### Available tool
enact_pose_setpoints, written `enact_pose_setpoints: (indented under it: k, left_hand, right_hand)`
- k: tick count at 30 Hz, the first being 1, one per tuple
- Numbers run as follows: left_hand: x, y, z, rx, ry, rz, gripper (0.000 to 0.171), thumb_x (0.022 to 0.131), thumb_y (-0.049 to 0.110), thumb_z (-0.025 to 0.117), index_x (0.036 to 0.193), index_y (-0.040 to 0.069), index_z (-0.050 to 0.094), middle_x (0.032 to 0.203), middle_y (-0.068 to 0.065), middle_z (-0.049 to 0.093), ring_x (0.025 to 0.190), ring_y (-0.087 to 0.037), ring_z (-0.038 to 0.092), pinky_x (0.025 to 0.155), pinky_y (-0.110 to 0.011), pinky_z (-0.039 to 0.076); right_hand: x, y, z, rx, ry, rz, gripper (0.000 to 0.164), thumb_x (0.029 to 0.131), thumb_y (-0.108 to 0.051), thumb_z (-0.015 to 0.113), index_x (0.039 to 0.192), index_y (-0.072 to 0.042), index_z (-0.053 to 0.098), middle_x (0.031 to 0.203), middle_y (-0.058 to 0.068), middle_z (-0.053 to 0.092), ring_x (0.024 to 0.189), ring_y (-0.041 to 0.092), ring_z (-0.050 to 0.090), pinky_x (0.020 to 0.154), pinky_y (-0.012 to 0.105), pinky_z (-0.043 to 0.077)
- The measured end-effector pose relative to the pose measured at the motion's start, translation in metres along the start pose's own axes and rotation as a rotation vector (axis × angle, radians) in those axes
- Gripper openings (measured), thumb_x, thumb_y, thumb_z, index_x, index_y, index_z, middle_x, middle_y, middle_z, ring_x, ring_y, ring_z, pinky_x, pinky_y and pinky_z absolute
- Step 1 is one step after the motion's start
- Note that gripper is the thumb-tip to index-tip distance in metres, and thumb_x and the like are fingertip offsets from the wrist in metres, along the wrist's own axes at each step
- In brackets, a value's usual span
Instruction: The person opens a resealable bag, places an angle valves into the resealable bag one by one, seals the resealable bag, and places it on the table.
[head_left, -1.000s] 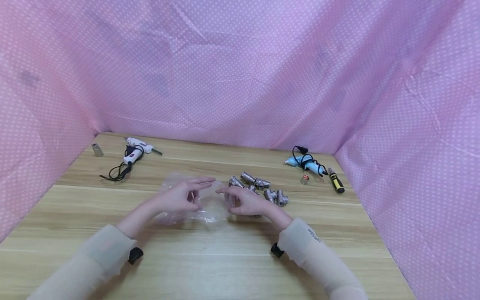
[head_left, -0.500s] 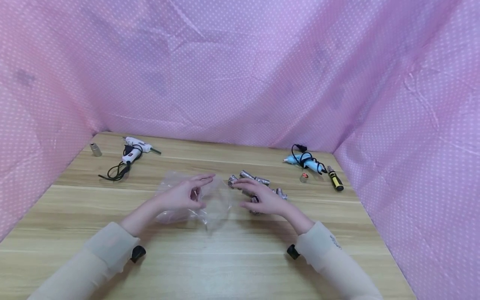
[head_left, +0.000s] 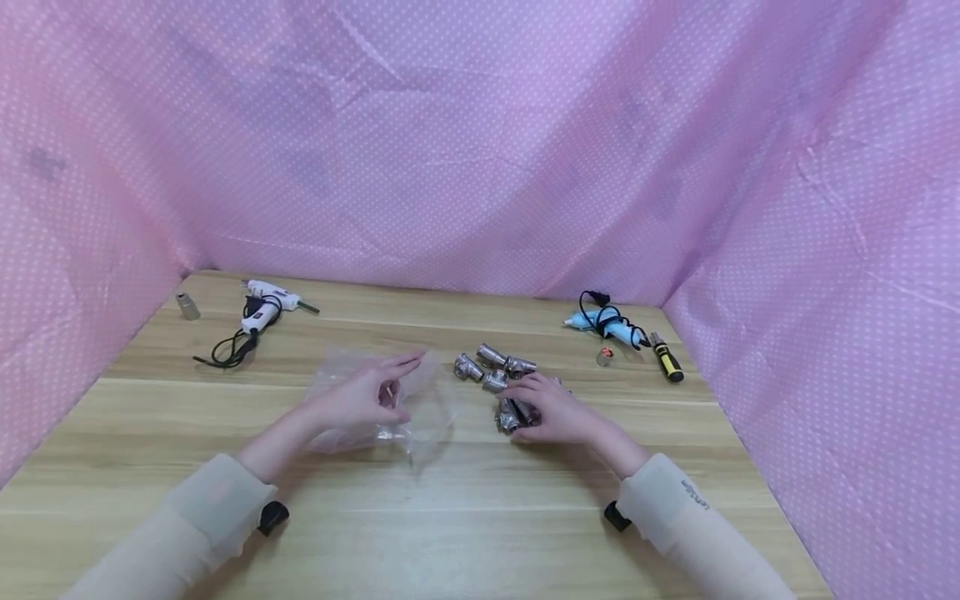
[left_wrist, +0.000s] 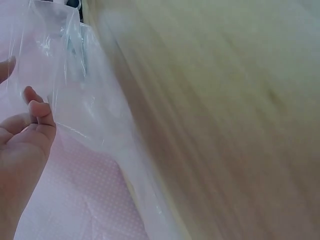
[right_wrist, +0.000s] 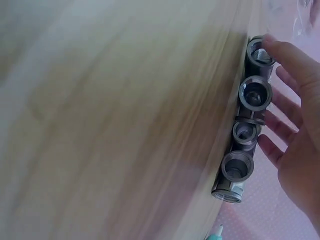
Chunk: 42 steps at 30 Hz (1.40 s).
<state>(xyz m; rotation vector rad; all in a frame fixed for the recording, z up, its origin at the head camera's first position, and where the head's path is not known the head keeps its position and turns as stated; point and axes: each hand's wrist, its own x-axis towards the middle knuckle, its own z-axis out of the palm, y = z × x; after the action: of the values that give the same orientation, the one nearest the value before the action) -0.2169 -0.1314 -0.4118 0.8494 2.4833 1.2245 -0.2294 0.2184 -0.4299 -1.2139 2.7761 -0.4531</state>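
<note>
My left hand (head_left: 358, 398) is at a clear plastic bag (head_left: 431, 421), its index finger and thumb spread and the other fingers curled in at the film. In the left wrist view the bag (left_wrist: 92, 100) hangs loosely beside the curled fingertips, over the table edge. To the right, my right hand (head_left: 553, 412) reaches over a group of silvery metal pipe tees (head_left: 508, 417). The right wrist view shows several threaded tees (right_wrist: 255, 93) in a row, with the thumb tip at the topmost one and the fingers loosely bent behind the others.
A white glue gun (head_left: 262, 307) with a black cord lies back left, beside a metal cylinder (head_left: 187, 306). At the right are a blue glue gun (head_left: 611, 323), a small fitting with an orange-red part (head_left: 604, 357) and a yellow-black screwdriver (head_left: 667, 358). A pink dotted curtain (head_left: 465, 167) surrounds the table.
My right hand has moved right, away from the bag and onto the pipe tees. The left hand has stayed by the bag, whose right side has sagged a little.
</note>
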Motion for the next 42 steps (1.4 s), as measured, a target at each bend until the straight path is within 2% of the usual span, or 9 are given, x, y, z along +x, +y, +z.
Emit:
enact_pose_setpoints:
  k: [8, 17, 19, 22, 26, 29, 34, 38, 42]
  left_hand:
    - [-0.001, -0.003, 0.001, -0.001, 0.025, -0.005, 0.09, 0.074, 0.021, 0.077, 0.149, 0.013, 0.028, 0.15, -0.005, 0.032, 0.071, -0.012, 0.053, 0.062, -0.024, 0.051]
    - [0.002, -0.001, 0.002, -0.032, 0.038, 0.022, 0.081, 0.075, 0.016, 0.076, 0.144, 0.003, 0.036, 0.153, -0.012, 0.027, 0.07, -0.011, 0.053, 0.059, -0.022, 0.05]
    - [0.002, -0.002, 0.002, -0.041, 0.034, 0.011, 0.081, 0.076, 0.017, 0.076, 0.144, 0.002, 0.035, 0.149, -0.013, 0.033, 0.07, -0.011, 0.052, 0.058, -0.021, 0.049]
    - [0.003, -0.002, 0.003, -0.048, 0.035, -0.003, 0.082, 0.076, 0.018, 0.076, 0.145, 0.003, 0.034, 0.122, -0.014, 0.054, 0.069, -0.011, 0.052, 0.058, -0.021, 0.048]
    - [0.004, -0.001, 0.003, -0.051, 0.041, -0.01, 0.083, 0.077, 0.019, 0.076, 0.146, 0.005, 0.033, 0.095, -0.012, 0.054, 0.069, -0.012, 0.05, 0.058, -0.021, 0.047]
    - [0.005, -0.001, 0.003, -0.052, 0.04, -0.007, 0.083, 0.077, 0.019, 0.076, 0.146, 0.005, 0.033, 0.106, -0.014, 0.053, 0.069, -0.012, 0.05, 0.059, -0.021, 0.047]
    - [0.007, 0.0, 0.004, -0.033, 0.032, -0.008, 0.083, 0.077, 0.017, 0.076, 0.147, 0.007, 0.032, 0.099, -0.012, 0.056, 0.069, -0.013, 0.051, 0.059, -0.023, 0.048]
    - [0.007, 0.004, 0.003, -0.032, 0.016, -0.016, 0.083, 0.078, 0.018, 0.075, 0.148, 0.011, 0.03, 0.087, -0.006, 0.055, 0.07, -0.014, 0.052, 0.06, -0.025, 0.05]
    - [0.006, 0.008, 0.002, -0.042, 0.015, -0.018, 0.084, 0.078, 0.015, 0.074, 0.149, 0.013, 0.029, 0.107, -0.01, 0.057, 0.069, -0.014, 0.054, 0.059, -0.026, 0.051]
  right_hand:
    - [0.001, 0.003, 0.002, -0.035, -0.004, 0.037, 0.05, 0.077, -0.038, 0.074, 0.123, -0.024, 0.062, 0.124, -0.001, 0.059, 0.121, 0.023, 0.043, 0.102, 0.051, 0.035]
    - [0.007, -0.009, 0.0, 0.013, 0.055, 0.067, 0.045, 0.075, -0.041, 0.075, 0.116, -0.027, 0.064, 0.122, -0.004, 0.06, 0.117, 0.019, 0.048, 0.099, 0.05, 0.038]
    - [0.01, -0.012, -0.002, 0.036, 0.089, 0.062, 0.044, 0.075, -0.041, 0.075, 0.116, -0.026, 0.065, 0.121, -0.004, 0.06, 0.116, 0.019, 0.05, 0.1, 0.048, 0.038]
    - [0.015, -0.017, -0.005, 0.071, 0.164, 0.025, 0.043, 0.075, -0.039, 0.076, 0.115, -0.024, 0.065, 0.118, -0.005, 0.061, 0.114, 0.018, 0.052, 0.099, 0.046, 0.04]
    - [0.024, -0.028, -0.012, 0.132, 0.25, 0.008, 0.044, 0.075, -0.037, 0.077, 0.115, -0.021, 0.066, 0.12, -0.002, 0.061, 0.115, 0.02, 0.052, 0.098, 0.048, 0.042]
    - [0.032, -0.039, -0.016, 0.175, 0.299, 0.007, 0.045, 0.075, -0.036, 0.077, 0.116, -0.021, 0.065, 0.121, 0.0, 0.062, 0.117, 0.021, 0.052, 0.1, 0.048, 0.042]
    - [0.049, -0.053, -0.014, 0.216, 0.343, -0.033, 0.047, 0.075, -0.034, 0.078, 0.117, -0.018, 0.065, 0.119, -0.003, 0.063, 0.116, 0.016, 0.054, 0.102, 0.041, 0.042]
    - [0.062, -0.064, -0.008, 0.209, 0.301, -0.04, 0.049, 0.077, -0.037, 0.076, 0.12, -0.017, 0.064, 0.121, -0.003, 0.062, 0.115, 0.015, 0.054, 0.101, 0.039, 0.043]
    - [0.071, -0.07, 0.0, 0.157, 0.25, -0.004, 0.051, 0.078, -0.039, 0.075, 0.123, -0.019, 0.062, 0.125, -0.001, 0.059, 0.116, 0.016, 0.053, 0.1, 0.038, 0.043]
